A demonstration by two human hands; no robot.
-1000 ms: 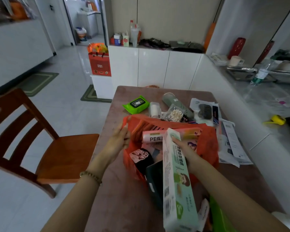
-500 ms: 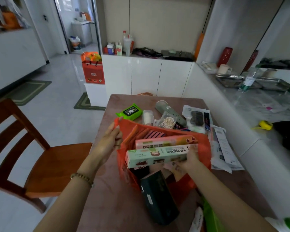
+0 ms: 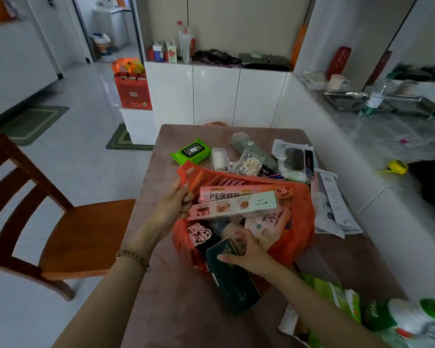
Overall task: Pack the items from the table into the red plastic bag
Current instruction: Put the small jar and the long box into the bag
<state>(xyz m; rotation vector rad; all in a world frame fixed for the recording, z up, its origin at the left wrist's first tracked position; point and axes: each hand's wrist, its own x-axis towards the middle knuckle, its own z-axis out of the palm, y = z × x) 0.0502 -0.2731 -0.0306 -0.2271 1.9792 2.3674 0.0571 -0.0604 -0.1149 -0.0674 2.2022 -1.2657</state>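
The red plastic bag [image 3: 300, 212] lies open on the brown table [image 3: 176, 310]. My left hand [image 3: 173, 204] pinches the bag's left handle and holds the mouth up. Two long boxes lie across the opening: a pink cling-film box [image 3: 236, 194] and a pale green and pink box [image 3: 234, 205]. My right hand [image 3: 249, 252] rests at the bag's near edge, fingers closed on the top of a dark green box [image 3: 234, 285] that sticks out toward me. A pink pouch [image 3: 264, 227] and a panda-print packet [image 3: 199, 233] sit inside.
Beyond the bag lie a green wipes pack [image 3: 191, 151], a white roll [image 3: 219, 159], cotton swabs [image 3: 249, 165], a grey insole [image 3: 254, 149] and plastic packets [image 3: 294, 159]. Papers [image 3: 334, 209] lie at the right, green packs and a bottle [image 3: 409, 320] near right. A wooden chair [image 3: 60, 222] stands left.
My right hand let go of the pale green box, which now lies across the bag's mouth, and moved down to the dark green box. My left hand kept hold of the handle.
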